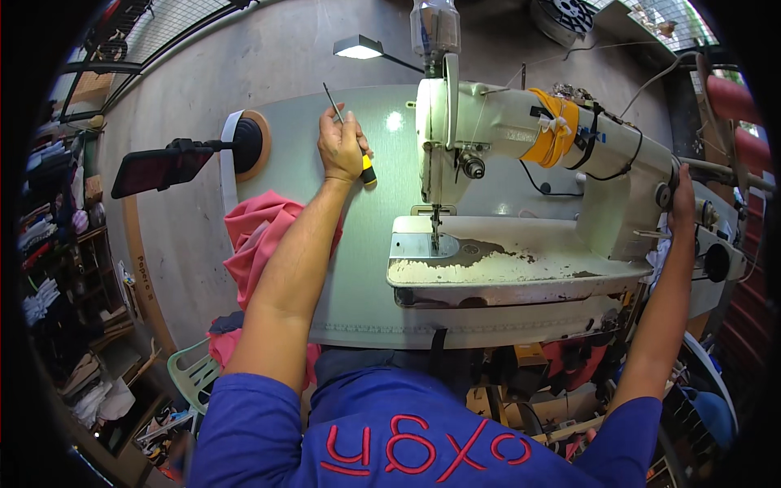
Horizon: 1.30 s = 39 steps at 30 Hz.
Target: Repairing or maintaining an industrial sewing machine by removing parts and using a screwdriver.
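My left hand (343,146) is closed around a screwdriver (368,172) with a yellow and black handle, above the left part of the table. Its thin dark shaft points up and away past my fingers. At the right end of a worn white sewing machine (496,122), my right hand (683,198) grips the handwheel (674,175); some fingers are hidden behind it. The machine stands upright, with its needle and presser foot (436,232) over the metal plate. Paint has flaked off its bed. Pink fabric (260,236) lies beside my left forearm.
A phone (163,168) on a round-based stand (250,145) is at the left of the grey table (358,305). A lit lamp (358,47) hangs beyond my left hand. Yellow cloth (555,126) is tied round the machine's arm. A green chair (194,376) stands at lower left.
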Tool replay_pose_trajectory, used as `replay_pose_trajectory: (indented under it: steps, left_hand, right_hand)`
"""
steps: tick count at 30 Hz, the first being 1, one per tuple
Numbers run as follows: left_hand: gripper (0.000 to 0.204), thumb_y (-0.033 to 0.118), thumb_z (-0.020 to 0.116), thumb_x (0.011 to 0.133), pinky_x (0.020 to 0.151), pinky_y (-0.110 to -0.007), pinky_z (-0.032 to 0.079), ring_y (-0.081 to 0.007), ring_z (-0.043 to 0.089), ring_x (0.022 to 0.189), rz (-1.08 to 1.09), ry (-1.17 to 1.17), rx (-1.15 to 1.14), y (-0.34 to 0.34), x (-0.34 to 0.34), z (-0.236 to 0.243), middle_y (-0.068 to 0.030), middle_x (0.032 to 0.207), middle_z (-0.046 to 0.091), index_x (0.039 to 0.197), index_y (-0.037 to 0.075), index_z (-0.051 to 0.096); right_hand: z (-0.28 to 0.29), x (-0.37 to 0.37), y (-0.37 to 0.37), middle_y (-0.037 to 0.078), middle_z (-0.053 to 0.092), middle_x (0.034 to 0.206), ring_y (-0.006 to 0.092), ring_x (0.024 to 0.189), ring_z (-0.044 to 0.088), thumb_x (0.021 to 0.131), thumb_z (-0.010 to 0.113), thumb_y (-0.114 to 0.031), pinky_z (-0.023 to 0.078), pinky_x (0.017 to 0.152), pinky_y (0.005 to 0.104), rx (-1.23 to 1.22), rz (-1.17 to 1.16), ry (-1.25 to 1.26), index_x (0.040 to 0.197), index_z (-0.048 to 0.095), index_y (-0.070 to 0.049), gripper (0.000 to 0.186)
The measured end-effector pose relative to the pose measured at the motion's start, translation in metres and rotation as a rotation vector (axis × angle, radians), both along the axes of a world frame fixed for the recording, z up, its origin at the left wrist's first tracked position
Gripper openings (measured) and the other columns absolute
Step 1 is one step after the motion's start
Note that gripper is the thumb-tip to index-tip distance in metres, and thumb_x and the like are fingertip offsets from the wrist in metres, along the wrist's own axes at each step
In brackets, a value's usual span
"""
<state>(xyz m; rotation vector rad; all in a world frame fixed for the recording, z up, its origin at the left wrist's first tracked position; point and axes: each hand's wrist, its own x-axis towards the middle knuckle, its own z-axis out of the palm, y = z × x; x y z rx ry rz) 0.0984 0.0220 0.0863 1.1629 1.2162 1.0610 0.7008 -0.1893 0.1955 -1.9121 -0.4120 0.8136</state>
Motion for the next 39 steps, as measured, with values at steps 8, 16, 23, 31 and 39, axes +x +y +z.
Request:
replay_pose_trajectory:
  steps: [8,16,23,31,39]
  left_hand:
    - [0.033,0.024,0.048,0.099,0.044,-0.028,0.048,-0.0097,0.049,0.051,0.022,0.039,0.002,-0.002,0.0,0.0,-0.0027,0.071,0.05,0.125,0.005,0.039]
    - [0.033,0.023,0.049,0.099,0.044,-0.027,0.048,-0.0095,0.049,0.052,0.012,0.036,-0.014,-0.002,-0.001,-0.001,-0.0028,0.072,0.049,0.126,0.005,0.039]
    - [0.034,0.022,0.048,0.099,0.045,-0.027,0.047,-0.0088,0.048,0.053,-0.018,0.033,-0.012,-0.003,-0.003,0.0,-0.0028,0.073,0.049,0.127,0.005,0.038]
    - [0.034,0.019,0.046,0.099,0.046,-0.024,0.048,-0.0079,0.049,0.054,-0.044,0.001,-0.005,-0.004,-0.006,-0.002,-0.0031,0.075,0.048,0.129,0.006,0.038]
    - [0.035,0.019,0.046,0.099,0.047,-0.024,0.048,-0.0082,0.049,0.054,-0.049,-0.006,-0.023,-0.005,-0.004,-0.002,-0.0038,0.075,0.049,0.13,0.005,0.037]
  right_hand:
    - [0.001,-0.005,0.001,0.008,0.061,0.121,0.0174,0.107,0.06,0.104,0.039,-0.041,0.045,0.096,0.032,0.057,0.04,0.069,0.129,0.051,-0.002,0.048]
    - [0.001,-0.01,0.0,0.006,0.06,0.121,0.0168,0.109,0.058,0.104,0.038,-0.042,0.045,0.097,0.0328,0.06,0.006,0.019,0.127,0.054,-0.004,0.048]
    - [-0.002,-0.01,-0.006,0.006,0.06,0.124,0.0163,0.11,0.057,0.104,0.038,-0.043,0.043,0.099,0.0321,0.108,0.005,0.042,0.128,0.054,-0.004,0.048]
    - [0.002,0.01,0.002,0.01,0.053,0.135,0.0176,0.121,0.052,0.103,0.042,-0.041,0.035,0.107,0.0306,-0.05,-0.012,0.035,0.139,0.044,0.002,0.056]
    - [0.015,0.017,0.017,0.01,0.063,0.115,0.0173,0.102,0.057,0.1,0.046,-0.043,0.043,0.092,0.0309,-0.39,0.059,-0.262,0.121,0.06,0.002,0.052]
